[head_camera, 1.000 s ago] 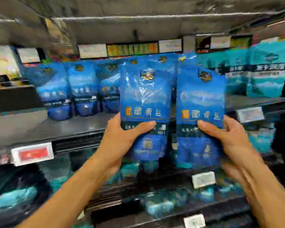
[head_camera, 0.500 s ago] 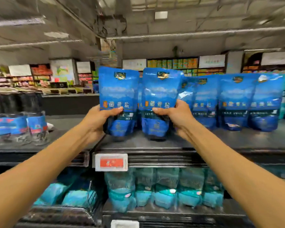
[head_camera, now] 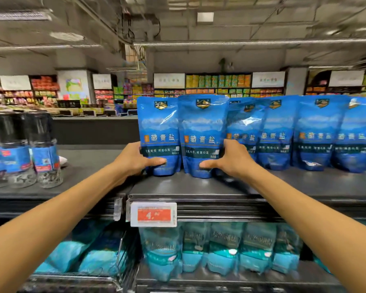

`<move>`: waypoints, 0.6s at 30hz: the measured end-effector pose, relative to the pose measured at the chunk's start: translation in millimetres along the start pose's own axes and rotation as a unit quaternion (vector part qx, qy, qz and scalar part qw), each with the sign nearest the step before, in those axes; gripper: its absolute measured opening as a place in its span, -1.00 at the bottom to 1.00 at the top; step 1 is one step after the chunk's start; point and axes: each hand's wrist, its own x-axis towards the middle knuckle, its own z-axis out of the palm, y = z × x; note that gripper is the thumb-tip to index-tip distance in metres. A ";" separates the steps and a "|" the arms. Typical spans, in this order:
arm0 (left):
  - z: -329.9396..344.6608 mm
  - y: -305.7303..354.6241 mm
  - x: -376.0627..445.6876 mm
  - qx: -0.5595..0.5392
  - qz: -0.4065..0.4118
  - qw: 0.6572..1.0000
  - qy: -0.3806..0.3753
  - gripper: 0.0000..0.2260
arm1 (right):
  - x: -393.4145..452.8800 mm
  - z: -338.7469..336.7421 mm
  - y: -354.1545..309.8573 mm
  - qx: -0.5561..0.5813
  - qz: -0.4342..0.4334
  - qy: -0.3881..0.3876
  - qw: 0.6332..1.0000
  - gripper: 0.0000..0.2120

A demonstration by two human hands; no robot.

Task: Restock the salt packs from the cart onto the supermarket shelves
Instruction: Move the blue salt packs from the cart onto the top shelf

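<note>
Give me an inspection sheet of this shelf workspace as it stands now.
Surface: dark top shelf, bare in front of the packs.
Job's things: two blue salt packs, left pack and right pack, upright on the shelf beside a row of shelved packs.
Clutter: salt grinders at left; price tag on the shelf edge; teal packs below.
Grippers: left hand grips the left pack; right hand grips the right pack.
Cables: nothing seen.
Surroundings: supermarket aisles behind.

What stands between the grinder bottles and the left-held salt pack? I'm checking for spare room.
Head view: only bare dark shelf lies between the grinder bottles and the salt pack in the left hand.
</note>
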 end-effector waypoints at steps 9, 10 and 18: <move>5.6 3.3 1.6 0.013 -0.008 1.000 0.000 -0.66 | 7.0 7.0 -7.5 0.001 0.020 0.023 1.000 -0.45; 5.7 4.1 0.6 0.020 -0.009 1.000 -0.001 -0.68 | 6.1 7.2 -7.0 0.004 0.020 0.019 1.000 -0.45; 7.2 2.7 -7.1 0.098 -0.054 0.993 0.046 -0.45 | 0.3 4.3 -5.3 0.007 0.020 -0.005 1.000 -0.51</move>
